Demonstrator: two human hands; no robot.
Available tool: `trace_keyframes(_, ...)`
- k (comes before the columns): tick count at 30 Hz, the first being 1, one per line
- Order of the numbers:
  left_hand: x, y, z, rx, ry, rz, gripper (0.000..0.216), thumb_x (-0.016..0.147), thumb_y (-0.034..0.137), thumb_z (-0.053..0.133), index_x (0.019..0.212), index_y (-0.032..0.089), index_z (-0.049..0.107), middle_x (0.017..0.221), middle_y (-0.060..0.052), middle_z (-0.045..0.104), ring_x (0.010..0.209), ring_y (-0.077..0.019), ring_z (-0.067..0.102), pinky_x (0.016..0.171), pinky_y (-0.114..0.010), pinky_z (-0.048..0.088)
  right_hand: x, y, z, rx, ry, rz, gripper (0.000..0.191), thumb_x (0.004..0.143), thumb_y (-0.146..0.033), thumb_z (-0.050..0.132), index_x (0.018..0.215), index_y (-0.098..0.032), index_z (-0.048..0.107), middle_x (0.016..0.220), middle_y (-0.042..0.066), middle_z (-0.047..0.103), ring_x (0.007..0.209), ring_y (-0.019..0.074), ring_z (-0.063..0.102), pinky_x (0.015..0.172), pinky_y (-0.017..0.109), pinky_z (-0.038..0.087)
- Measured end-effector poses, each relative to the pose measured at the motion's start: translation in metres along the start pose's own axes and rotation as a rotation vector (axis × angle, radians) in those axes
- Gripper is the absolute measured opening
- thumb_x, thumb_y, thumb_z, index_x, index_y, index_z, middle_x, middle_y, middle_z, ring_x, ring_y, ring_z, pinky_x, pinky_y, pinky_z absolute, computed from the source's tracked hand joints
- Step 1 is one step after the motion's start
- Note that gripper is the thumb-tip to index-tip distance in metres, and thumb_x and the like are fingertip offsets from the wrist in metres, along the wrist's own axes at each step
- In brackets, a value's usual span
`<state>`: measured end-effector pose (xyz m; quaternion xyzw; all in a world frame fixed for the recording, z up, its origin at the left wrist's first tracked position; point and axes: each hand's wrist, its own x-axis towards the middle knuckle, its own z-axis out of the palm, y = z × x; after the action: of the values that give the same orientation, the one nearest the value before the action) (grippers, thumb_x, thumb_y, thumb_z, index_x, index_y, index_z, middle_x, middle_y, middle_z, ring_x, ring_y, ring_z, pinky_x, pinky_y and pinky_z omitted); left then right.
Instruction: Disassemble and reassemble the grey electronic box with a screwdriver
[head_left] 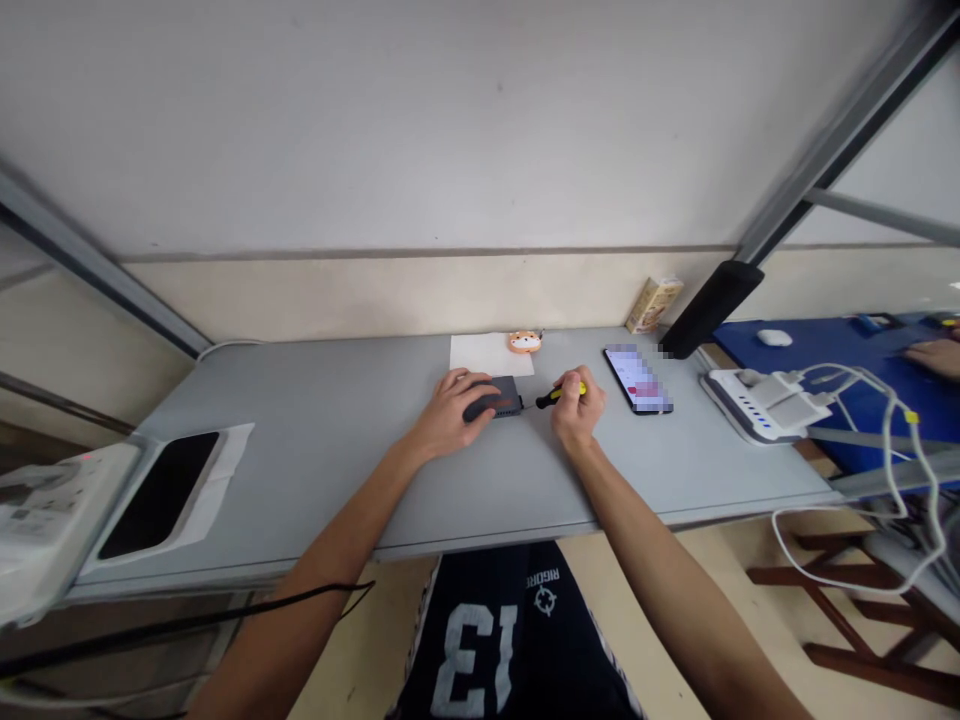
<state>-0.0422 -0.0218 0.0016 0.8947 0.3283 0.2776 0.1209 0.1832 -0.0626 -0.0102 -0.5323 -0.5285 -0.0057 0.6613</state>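
Note:
My left hand (456, 410) grips a small dark grey box-like device (510, 390) on the grey desk, fingers over its top and thumb along its near side. Its left part is rounded; I cannot tell what kind of device it is. In my right hand (581, 405), closed in a fist, is a yellow and black screwdriver (551, 397) pointing left. Its thin shaft reaches the device's right end; whether the tip touches is too small to tell. Just behind the device lie a white sheet of paper (480, 352) and an orange and white animal-faced case (524, 342).
To the right are a lit phone (637, 380), a small carton (654, 305), a black cylinder (712, 310) and a power strip (757, 405) with white cables. A dark phone (161, 495) lies left. Another person's hand (934, 355) shows at the blue table (840, 370).

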Motion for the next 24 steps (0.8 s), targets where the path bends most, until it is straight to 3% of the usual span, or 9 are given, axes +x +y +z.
trace_keyframes(4, -0.0011, 0.0067, 0.0098, 0.069, -0.06, 0.039, 0.038, 0.093, 0.024, 0.064, 0.131, 0.031, 0.065, 0.147, -0.006, 0.058, 0.137, -0.0321, 0.046, 0.112, -0.055, 0.037, -0.0001, 0.0034, 0.0003, -0.05, -0.029, -0.011, 0.039, 0.1, -0.043, 0.042, 0.067, -0.023, 0.05, 0.055, -0.002, 0.053, 0.051, 0.0144, 0.049, 0.056, 0.029, 0.037)
trace_keyframes(12, -0.0046, -0.0011, 0.0117, 0.061, -0.042, 0.042, 0.04, 0.098, 0.019, 0.056, 0.135, 0.033, 0.064, 0.15, -0.003, 0.058, 0.143, -0.0273, 0.046, 0.117, -0.054, 0.035, 0.0004, 0.001, -0.0008, -0.015, 0.014, 0.001, 0.041, 0.101, -0.042, 0.041, 0.067, -0.022, 0.052, 0.056, -0.001, 0.055, 0.052, 0.0141, 0.05, 0.055, 0.028, 0.038)
trace_keyframes(18, -0.0048, 0.0001, 0.0102, 0.002, -0.015, 0.04, 0.049, 0.09, 0.008, 0.055, 0.132, 0.031, 0.065, 0.146, -0.003, 0.061, 0.143, -0.0259, 0.048, 0.118, -0.054, 0.037, 0.0019, 0.003, -0.0013, -0.044, 0.029, 0.006, 0.04, 0.1, -0.043, 0.042, 0.065, -0.023, 0.049, 0.053, -0.002, 0.049, 0.049, 0.0138, 0.045, 0.054, 0.029, 0.034)
trace_keyframes(24, -0.0055, -0.0011, 0.0103, -0.008, -0.001, 0.046, 0.053, 0.086, 0.004, 0.055, 0.131, 0.03, 0.065, 0.146, -0.003, 0.062, 0.142, -0.026, 0.049, 0.117, -0.054, 0.038, 0.0011, 0.0003, 0.0, 0.001, -0.002, -0.019, 0.039, 0.1, -0.04, 0.042, 0.067, -0.022, 0.051, 0.056, -0.001, 0.053, 0.051, 0.0134, 0.049, 0.055, 0.028, 0.036)
